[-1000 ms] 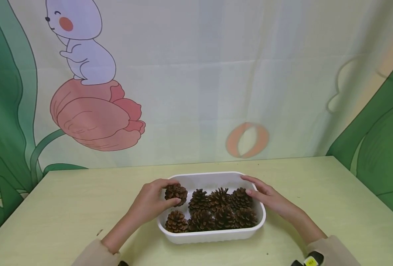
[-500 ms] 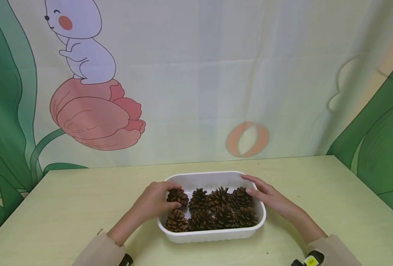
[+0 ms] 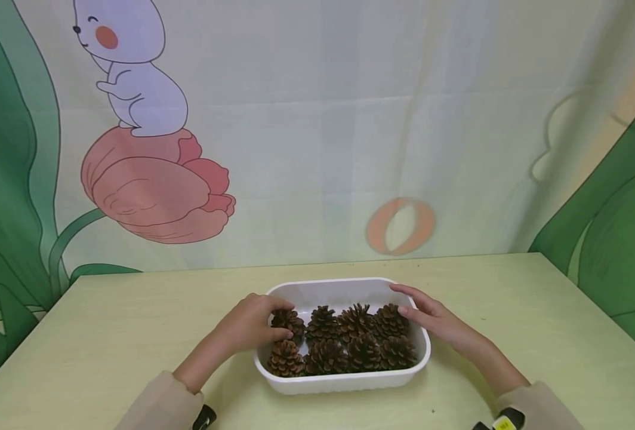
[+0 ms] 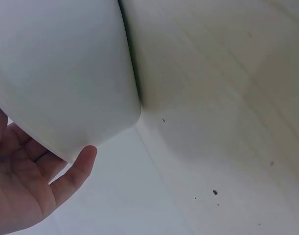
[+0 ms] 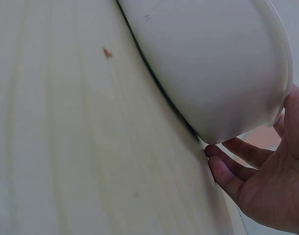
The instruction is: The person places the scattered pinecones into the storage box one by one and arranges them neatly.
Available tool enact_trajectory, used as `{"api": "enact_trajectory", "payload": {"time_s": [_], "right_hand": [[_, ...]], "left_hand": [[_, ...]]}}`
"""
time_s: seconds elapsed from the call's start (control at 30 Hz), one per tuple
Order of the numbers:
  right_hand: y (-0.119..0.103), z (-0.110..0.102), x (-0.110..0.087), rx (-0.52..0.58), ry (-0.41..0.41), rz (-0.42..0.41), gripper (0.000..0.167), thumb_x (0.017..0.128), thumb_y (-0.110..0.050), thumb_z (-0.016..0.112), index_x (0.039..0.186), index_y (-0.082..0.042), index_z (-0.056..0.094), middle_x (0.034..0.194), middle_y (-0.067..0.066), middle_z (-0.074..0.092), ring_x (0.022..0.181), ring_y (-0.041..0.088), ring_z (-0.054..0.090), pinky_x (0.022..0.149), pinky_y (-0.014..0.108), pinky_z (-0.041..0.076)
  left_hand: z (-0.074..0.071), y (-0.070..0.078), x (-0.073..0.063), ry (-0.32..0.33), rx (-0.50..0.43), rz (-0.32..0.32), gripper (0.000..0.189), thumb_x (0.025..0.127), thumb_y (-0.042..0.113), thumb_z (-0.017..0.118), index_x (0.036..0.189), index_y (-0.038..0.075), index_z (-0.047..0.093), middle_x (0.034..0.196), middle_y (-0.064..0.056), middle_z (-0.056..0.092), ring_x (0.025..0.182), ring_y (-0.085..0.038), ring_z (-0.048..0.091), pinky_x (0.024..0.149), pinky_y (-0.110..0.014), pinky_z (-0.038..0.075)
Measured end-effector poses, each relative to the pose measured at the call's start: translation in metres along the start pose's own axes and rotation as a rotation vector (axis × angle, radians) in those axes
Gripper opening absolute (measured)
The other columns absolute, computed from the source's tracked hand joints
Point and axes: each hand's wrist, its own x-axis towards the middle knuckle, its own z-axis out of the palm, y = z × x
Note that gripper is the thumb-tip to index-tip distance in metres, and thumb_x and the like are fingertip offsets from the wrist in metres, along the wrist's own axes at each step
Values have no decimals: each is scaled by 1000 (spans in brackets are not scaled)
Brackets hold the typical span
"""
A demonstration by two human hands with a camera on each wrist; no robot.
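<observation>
A white rectangular tub (image 3: 344,380) with rounded corners stands on the table, holding several brown pine cones in two rows. At its left end my left hand (image 3: 250,325) reaches over the rim and grips a pine cone (image 3: 290,323), index finger behind it and thumb in front; part of the cone is hidden. Just in front sits another pine cone (image 3: 285,359). My right hand (image 3: 446,325) holds the tub's right end, its thumb over the rim near a pine cone (image 3: 390,321). Seen from the right wrist, other fingers (image 5: 227,176) curl below the tub's outer wall (image 5: 213,63).
The pale yellow table (image 3: 511,310) extends on both sides of the tub. Behind it hangs a printed curtain (image 3: 296,149) with a cartoon animal on a pink flower. Small dark specks (image 4: 215,192) dot the tabletop. Both wrists wear black straps.
My left hand has lowered its pine cone a little, to the right and towards the front, into the tub's back-left corner. My right hand has stayed at the right end.
</observation>
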Motion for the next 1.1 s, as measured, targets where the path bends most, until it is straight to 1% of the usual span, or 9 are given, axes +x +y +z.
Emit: {"api": "enact_trajectory", "payload": {"time_s": [0.13, 0.23, 0.37, 0.5, 0.63, 0.8, 0.9, 1.0, 1.1], "right_hand": [[0, 0, -1, 4, 1, 10, 48, 96, -27, 45, 141, -14, 33, 146, 17, 25, 130, 40, 24, 101, 59, 26], [0, 1, -1, 7, -1, -5, 48, 96, -25, 45, 141, -12, 33, 146, 18, 24, 131, 41, 24, 101, 60, 25], [0, 2, -2, 12, -6, -29, 48, 97, -24, 44, 141, -10, 33, 146, 20, 24, 131, 42, 22, 101, 61, 24], [-1, 1, -2, 23, 0, -18, 48, 96, -24, 45, 141, -11, 33, 145, 19, 25, 131, 41, 23, 102, 60, 24], [0, 2, -1, 21, 5, -17, 48, 96, -24, 45, 141, -11, 33, 145, 18, 25, 131, 41, 23, 102, 60, 23], [1, 2, 0, 15, 5, -15, 48, 96, -25, 45, 141, -11, 33, 145, 18, 26, 130, 40, 25, 102, 59, 24], [1, 1, -1, 27, 7, 5, 49, 96, -26, 46, 141, -13, 33, 144, 18, 28, 128, 39, 29, 101, 55, 28], [1, -1, -2, 39, 9, 15, 48, 96, -26, 46, 141, -15, 32, 143, 19, 30, 127, 39, 31, 100, 52, 30], [1, -3, -4, 26, 12, 7, 48, 96, -26, 46, 141, -15, 33, 143, 19, 29, 128, 40, 30, 100, 55, 29]], "left_hand": [[-3, 0, -1, -23, 6, 26, 37, 74, 19, 75, 105, 1, 67, 98, -8, 68, 93, -22, 62, 80, -39, 51], [-5, 0, -1, -53, 6, 49, 35, 75, 22, 74, 102, 1, 68, 95, -7, 69, 89, -19, 63, 78, -36, 51], [-8, 1, -1, -104, 12, 62, 34, 77, 23, 72, 102, 0, 68, 96, -9, 68, 92, -21, 63, 79, -36, 51], [-9, 3, -2, -137, -2, 50, 36, 79, 21, 70, 106, -2, 65, 103, -13, 66, 97, -24, 61, 81, -38, 51], [-8, 2, -2, -152, -40, 23, 38, 80, 17, 70, 111, -3, 63, 109, -15, 64, 101, -24, 59, 82, -38, 51], [-5, 0, -5, -128, -47, 16, 39, 81, 16, 69, 114, -2, 61, 112, -15, 62, 108, -26, 56, 88, -41, 48], [-6, 0, -7, -93, -34, 41, 39, 81, 16, 69, 114, -2, 61, 112, -14, 63, 109, -28, 56, 90, -43, 47], [-7, 0, -10, -65, -42, 61, 39, 81, 16, 69, 115, -1, 60, 114, -13, 62, 111, -29, 55, 92, -43, 45], [-9, 0, -16, -31, -61, 80, 39, 81, 15, 69, 116, 0, 60, 115, -12, 61, 112, -28, 54, 94, -43, 44]]}}
